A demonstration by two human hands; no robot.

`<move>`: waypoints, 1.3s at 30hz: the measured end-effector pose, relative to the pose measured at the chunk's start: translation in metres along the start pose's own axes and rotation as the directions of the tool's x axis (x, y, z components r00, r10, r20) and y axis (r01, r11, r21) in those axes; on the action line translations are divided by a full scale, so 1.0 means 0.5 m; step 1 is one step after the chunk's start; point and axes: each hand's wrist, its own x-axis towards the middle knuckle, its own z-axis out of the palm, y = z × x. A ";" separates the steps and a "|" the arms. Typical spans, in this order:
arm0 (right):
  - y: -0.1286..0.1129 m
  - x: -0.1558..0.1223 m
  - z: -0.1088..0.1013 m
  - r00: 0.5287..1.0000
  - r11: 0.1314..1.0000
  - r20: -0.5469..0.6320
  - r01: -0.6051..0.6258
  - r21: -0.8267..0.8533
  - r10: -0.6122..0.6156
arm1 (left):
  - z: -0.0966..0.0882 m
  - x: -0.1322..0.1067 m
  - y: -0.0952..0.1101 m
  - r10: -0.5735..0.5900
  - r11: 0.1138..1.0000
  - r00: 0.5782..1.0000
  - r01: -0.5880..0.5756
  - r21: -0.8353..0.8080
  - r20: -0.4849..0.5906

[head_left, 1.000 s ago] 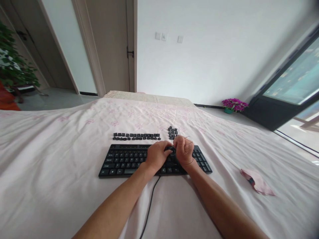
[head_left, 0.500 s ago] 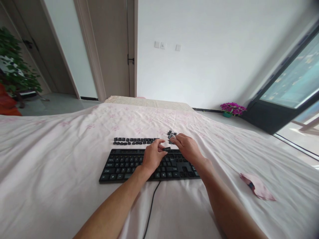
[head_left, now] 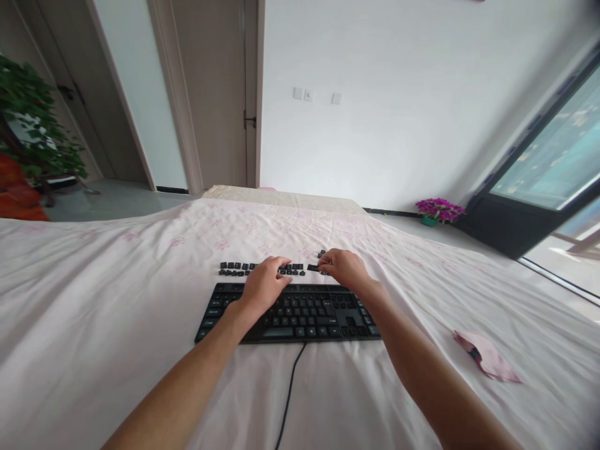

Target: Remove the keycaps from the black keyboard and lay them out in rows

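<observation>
A black keyboard [head_left: 309,331] lies on the bedsheet, with patches of its upper and right sections lacking keycaps. Loose black keycaps [head_left: 232,267] stand in two rows behind it. My left hand [head_left: 263,286] hovers over the keyboard's back edge and the rows, thumb and forefinger apart, holding nothing. Farther right, the fingers of my right hand [head_left: 345,269] are closed at one end of a long black keycap [head_left: 312,267], just right of the rows. A few more small keycaps [head_left: 321,254] show behind that hand, which hides the others.
The keyboard's cable [head_left: 291,387] runs toward me over the pink-flowered sheet [head_left: 154,300]. A folded pink cloth [head_left: 487,356] lies at the right. Beyond the bed are a pot of purple flowers [head_left: 439,210], a leafy plant [head_left: 37,125] and doors.
The long keycap has gone from my left hand to my right fingertips, beside the rows. My left hand has moved left and opened. The view has shifted slightly.
</observation>
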 end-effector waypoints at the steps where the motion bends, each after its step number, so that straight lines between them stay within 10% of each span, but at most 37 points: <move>1: 0.006 0.014 0.003 1.000 0.999 0.012 -0.022 -0.031 0.022 | -0.019 0.001 -0.010 -0.012 0.999 1.000 0.011 0.051 0.007; 14: 0.031 0.097 0.065 0.979 0.982 0.150 -0.115 -0.151 0.138 | -0.127 -0.041 -0.157 -0.222 0.962 0.969 0.236 0.138 -0.110; 39: 0.059 0.041 0.027 0.968 0.953 0.054 -0.230 -0.197 0.244 | -0.142 -0.050 -0.205 -0.292 0.956 0.933 0.288 -0.049 -0.212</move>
